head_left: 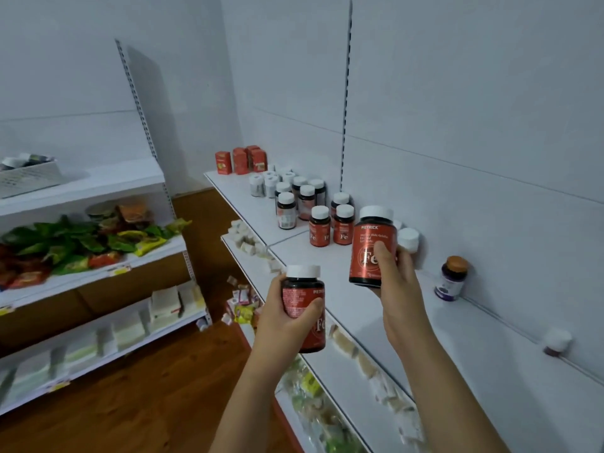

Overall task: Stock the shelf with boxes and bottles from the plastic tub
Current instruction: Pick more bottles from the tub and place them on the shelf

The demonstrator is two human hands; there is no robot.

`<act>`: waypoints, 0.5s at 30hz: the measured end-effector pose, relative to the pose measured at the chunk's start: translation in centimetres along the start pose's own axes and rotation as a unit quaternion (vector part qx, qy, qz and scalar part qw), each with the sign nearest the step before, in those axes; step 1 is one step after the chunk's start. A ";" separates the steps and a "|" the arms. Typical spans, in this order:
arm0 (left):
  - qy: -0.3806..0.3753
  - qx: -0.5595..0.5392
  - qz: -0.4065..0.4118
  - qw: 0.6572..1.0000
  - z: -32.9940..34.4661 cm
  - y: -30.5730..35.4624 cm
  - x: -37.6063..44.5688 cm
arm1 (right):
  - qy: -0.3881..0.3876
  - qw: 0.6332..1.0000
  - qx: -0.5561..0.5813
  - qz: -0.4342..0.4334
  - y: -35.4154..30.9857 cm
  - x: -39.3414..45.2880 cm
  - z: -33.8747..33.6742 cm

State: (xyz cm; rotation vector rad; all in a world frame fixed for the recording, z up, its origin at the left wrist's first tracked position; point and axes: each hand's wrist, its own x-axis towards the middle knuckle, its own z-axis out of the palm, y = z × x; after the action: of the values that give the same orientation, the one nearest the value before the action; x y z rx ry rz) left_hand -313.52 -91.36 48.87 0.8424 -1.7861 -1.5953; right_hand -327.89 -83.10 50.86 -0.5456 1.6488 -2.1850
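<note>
My left hand (287, 315) grips a red-labelled bottle with a white cap (302, 289) in front of the white top shelf (441, 328). My right hand (392, 276) holds a second, matching red bottle (371, 246) upright above the shelf, near the wall. Two more of these red bottles (331, 225) stand on the shelf just behind it. Further back are several dark and white bottles (287, 194) and red boxes (242, 160). The plastic tub is not in view.
A purple bottle with an orange cap (452, 277) stands by the back wall, with a small white-capped bottle (557, 341) further right. Lower shelves (327, 371) hold small packets. A second rack (98, 256) at left carries snack bags and white packs. Wooden floor lies below.
</note>
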 end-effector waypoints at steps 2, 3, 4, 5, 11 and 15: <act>-0.024 0.011 0.000 1.000 -1.8 0.0 3.7 | 0.026 1.000 -0.002 0.003 0.8 1.8 1.8; -0.034 0.017 0.002 0.999 -2.7 0.0 5.4 | 0.036 0.999 -0.006 -0.001 1.1 2.7 2.7; -0.044 0.022 0.007 0.999 -3.4 0.0 7.1 | 0.045 0.999 -0.015 -0.008 1.4 3.5 3.4; -0.053 0.025 0.012 0.998 -4.0 -0.2 8.7 | 0.051 0.998 -0.025 -0.013 1.7 4.4 4.1; -0.110 0.039 0.022 0.993 -6.0 -2.9 14.7 | 0.076 0.994 -0.078 0.003 5.5 8.7 7.7; -0.138 0.062 0.013 0.988 -6.6 -4.4 18.7 | 0.086 0.988 -0.124 0.004 8.6 11.9 8.9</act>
State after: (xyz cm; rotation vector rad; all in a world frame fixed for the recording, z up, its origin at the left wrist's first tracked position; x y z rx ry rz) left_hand -319.72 -110.38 45.55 0.6744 -2.0990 -1.6624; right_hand -333.33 -98.54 45.92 -0.4228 2.0282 -2.0835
